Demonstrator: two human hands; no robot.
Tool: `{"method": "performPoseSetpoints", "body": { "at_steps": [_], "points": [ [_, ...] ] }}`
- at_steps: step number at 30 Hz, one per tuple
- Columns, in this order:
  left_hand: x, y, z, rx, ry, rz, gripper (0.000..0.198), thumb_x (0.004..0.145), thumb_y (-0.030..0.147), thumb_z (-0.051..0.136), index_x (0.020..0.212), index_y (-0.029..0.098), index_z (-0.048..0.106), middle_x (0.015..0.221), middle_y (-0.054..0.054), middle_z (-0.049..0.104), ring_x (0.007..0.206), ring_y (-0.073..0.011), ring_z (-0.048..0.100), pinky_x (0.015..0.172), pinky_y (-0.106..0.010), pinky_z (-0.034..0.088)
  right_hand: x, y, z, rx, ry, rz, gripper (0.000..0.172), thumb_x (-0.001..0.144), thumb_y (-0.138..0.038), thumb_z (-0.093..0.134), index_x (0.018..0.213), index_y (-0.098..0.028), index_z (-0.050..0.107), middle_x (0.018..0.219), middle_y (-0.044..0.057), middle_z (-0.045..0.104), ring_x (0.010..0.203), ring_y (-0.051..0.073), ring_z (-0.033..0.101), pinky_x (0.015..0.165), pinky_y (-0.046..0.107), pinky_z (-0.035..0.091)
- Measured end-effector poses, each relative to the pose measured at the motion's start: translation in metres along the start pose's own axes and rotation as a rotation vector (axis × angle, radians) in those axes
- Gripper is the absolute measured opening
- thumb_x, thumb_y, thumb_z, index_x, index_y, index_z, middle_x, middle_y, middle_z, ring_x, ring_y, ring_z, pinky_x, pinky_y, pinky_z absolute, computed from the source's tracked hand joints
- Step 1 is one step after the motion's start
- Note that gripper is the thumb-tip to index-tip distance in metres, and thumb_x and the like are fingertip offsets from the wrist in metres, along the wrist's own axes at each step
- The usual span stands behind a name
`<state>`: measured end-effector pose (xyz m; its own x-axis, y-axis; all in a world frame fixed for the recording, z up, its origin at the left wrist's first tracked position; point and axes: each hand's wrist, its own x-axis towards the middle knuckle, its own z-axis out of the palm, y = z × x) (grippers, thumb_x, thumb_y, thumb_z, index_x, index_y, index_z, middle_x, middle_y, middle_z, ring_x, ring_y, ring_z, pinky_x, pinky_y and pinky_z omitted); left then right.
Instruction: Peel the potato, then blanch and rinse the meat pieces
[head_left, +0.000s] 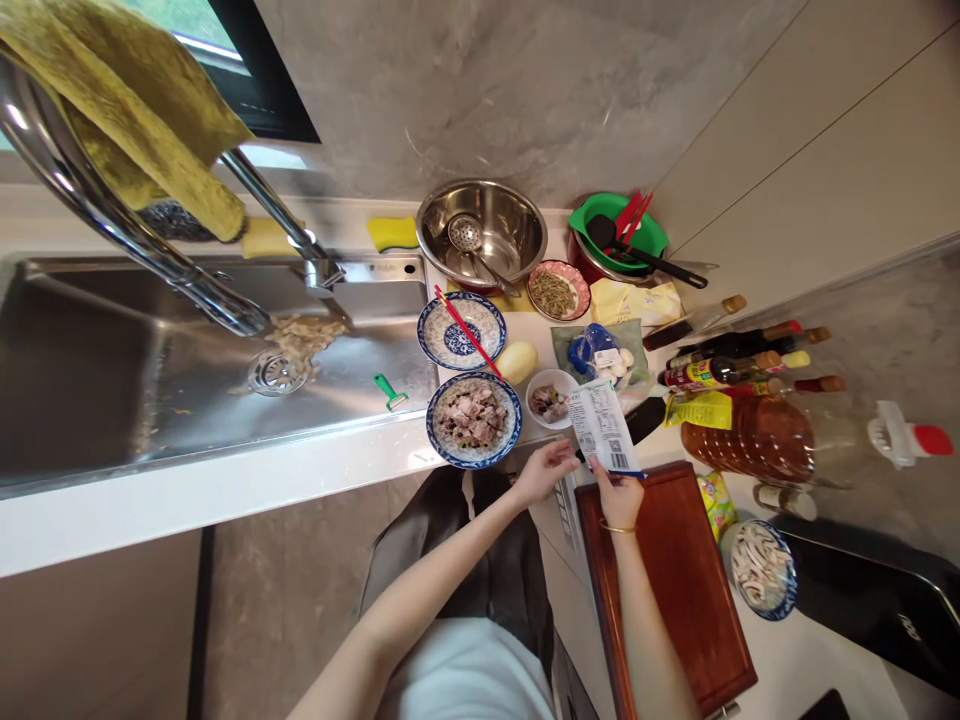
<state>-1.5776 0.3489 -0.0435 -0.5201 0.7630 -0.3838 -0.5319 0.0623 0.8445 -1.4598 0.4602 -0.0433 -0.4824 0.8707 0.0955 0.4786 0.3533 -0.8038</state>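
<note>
My right hand (619, 496), with a bracelet at the wrist, grips the lower edge of a white printed packet (602, 425) that has a QR code on it. Close to that edge is my left hand (550, 472), its fingers drawn together by a small dark bit I cannot make out. Beyond the hands stands a small white bowl (538, 408) with meat pieces, partly behind the packet. To its left, a blue-patterned bowl (433, 440) holds more chopped meat. A peeled potato (518, 362) lies beside a patterned plate (442, 345) with red chopsticks (469, 332) across it.
At left is a steel sink (187, 400) with peelings (304, 338) and a green peeler (390, 392). Behind stand a steel basin (517, 225) and a green basin (656, 230). Bottles and an oil jug (750, 435) line the right; a cutting board (686, 570) lies below my right hand.
</note>
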Motion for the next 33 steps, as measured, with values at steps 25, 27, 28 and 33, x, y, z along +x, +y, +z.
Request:
{"method": "performPoseSetpoints", "body": {
  "at_steps": [25,27,28,33],
  "points": [
    [0.007,-0.017,0.001,-0.039,0.032,-0.054,0.053,0.073,0.042,0.071,0.115,0.011,0.062,0.108,-0.016,0.069,0.1,-0.0242,0.064,0.094,-0.041,0.045,0.0,0.011,0.001,-0.122,0.03,-0.12,0.042,0.072,-0.05,0.068,0.053,-0.013,0.067,0.061,0.011,0.071,0.047,0.021,0.062,0.051,0.03,0.05],
    [0.007,-0.016,0.001,-0.031,0.028,-0.059,0.053,0.073,0.042,0.071,0.115,0.011,0.062,0.107,-0.016,0.069,0.1,-0.0244,0.064,0.094,-0.042,0.046,0.0,0.011,0.003,-0.108,0.064,-0.081,0.044,0.072,-0.051,0.067,0.052,-0.012,0.067,0.059,0.011,0.07,0.047,0.021,0.062,0.051,0.03,0.05],
    [0.006,-0.016,0.001,-0.027,0.025,-0.062,0.053,0.073,0.043,0.07,0.115,0.011,0.062,0.107,-0.016,0.069,0.1,-0.0244,0.064,0.094,-0.042,0.046,0.001,0.01,0.004,-0.102,0.068,-0.064,0.045,0.072,-0.052,0.067,0.054,-0.012,0.068,0.06,0.011,0.07,0.048,0.021,0.062,0.052,0.03,0.051],
    [0.004,-0.017,-0.001,-0.007,0.016,-0.076,0.056,0.073,0.045,0.07,0.115,0.01,0.061,0.111,-0.017,0.067,0.101,-0.0248,0.064,0.094,-0.041,0.046,0.01,0.011,0.004,-0.088,0.042,-0.034,0.048,0.071,-0.056,0.066,0.064,-0.009,0.072,0.069,0.013,0.072,0.057,0.024,0.066,0.059,0.032,0.053]
  ]
}}
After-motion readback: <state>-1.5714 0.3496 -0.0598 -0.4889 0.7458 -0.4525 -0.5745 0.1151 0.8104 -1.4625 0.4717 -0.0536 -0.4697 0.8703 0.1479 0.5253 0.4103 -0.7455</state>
